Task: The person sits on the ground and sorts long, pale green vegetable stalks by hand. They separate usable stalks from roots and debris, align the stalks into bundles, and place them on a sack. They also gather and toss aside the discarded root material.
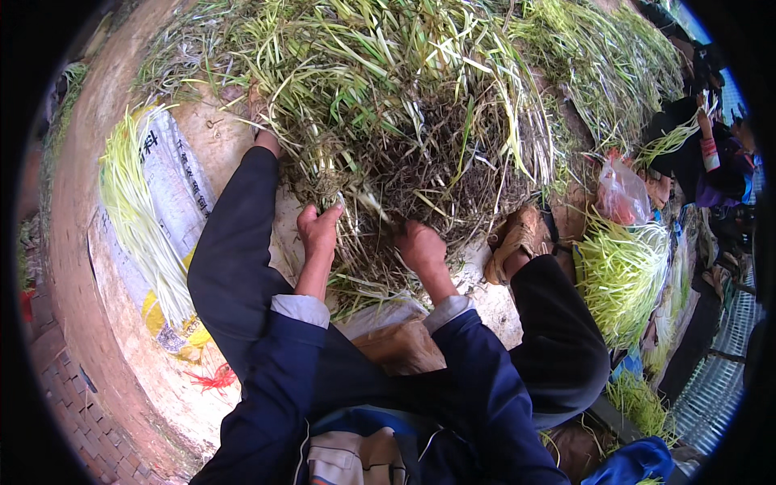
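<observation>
A large heap of long green leafy plants with dark, soil-covered roots (pixel 448 151) lies between my legs. My left hand (pixel 317 233) is at its near edge, thumb and fingers closed on a pale stalk (pixel 340 199). Right beside the dark roots, my right hand (pixel 422 247) is curled around the end of another pale stalk (pixel 374 205). What lies inside the curled fingers is mostly hidden. Left of my knee, a long bundle of cleaned yellow-green stalks (pixel 142 212) rests on a printed white and yellow sack (pixel 176 176).
Red strings (pixel 215 379) lie near the sack. To my right are a second yellow-green bundle (pixel 624 279), a clear plastic bag with red contents (pixel 622 191) and another plant heap (pixel 618 73). A person (pixel 706 145) holding stalks sits beyond. A brown block (pixel 400 347) is between my thighs.
</observation>
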Available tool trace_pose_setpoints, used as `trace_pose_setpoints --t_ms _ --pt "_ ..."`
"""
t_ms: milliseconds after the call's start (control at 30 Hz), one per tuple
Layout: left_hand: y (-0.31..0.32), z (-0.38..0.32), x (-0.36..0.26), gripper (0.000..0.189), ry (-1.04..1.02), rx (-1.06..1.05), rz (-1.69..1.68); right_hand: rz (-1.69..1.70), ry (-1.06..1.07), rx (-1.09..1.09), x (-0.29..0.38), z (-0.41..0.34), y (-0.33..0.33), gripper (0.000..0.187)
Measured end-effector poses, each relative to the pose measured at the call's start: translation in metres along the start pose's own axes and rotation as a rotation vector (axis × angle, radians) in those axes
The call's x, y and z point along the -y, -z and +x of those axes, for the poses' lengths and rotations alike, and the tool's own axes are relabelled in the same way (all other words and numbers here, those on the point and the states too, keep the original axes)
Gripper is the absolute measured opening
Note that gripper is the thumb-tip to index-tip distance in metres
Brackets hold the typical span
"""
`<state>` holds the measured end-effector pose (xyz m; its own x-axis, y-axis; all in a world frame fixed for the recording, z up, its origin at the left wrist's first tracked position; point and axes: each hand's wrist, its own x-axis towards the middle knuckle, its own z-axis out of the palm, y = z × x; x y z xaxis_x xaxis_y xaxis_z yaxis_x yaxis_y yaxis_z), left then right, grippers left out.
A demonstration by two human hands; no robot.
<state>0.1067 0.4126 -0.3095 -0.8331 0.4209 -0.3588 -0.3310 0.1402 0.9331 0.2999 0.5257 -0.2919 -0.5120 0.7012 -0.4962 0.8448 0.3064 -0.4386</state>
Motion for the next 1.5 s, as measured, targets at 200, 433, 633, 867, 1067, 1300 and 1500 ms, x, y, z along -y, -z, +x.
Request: trace_pose_setpoints --t_ms 200,433,633,867,1067,1300,1500 --pt "-0.008 -0.019 -0.031 0.019 -0.267 0.067 -0.007 0.353 0.02 0.285 -0.007 -0.033 -0.045 0.036" --pt "-0.007 0.01 -0.046 0.033 -0.064 0.133 -0.086 0.379 0.045 0.035 -0.028 -0.037 -0.021 0.027" --pt "0.006 0.008 -0.013 0.084 0.232 0.056 0.154 0.454 -0.084 0.015 -0.033 -0.051 0.012 0.027" --pt "0.014 0.014 0.02 0.065 -0.063 -0.045 0.389 0.205 -0.029 0.187 -0.037 -0.061 -0.006 0.041" --pt "0.012 0.03 0.021 0.073 -0.084 -0.081 0.552 0.009 -0.083 0.194 -0.061 -0.068 -0.023 0.04" --pt "-0.01 0.058 -0.001 0.11 0.063 -0.044 0.649 0.039 0.005 0.153 -0.047 -0.046 -0.026 0.035" --pt "-0.034 0.089 0.015 0.106 0.077 -0.013 0.525 0.243 0.169 -0.097 -0.006 -0.005 0.015 0.041"
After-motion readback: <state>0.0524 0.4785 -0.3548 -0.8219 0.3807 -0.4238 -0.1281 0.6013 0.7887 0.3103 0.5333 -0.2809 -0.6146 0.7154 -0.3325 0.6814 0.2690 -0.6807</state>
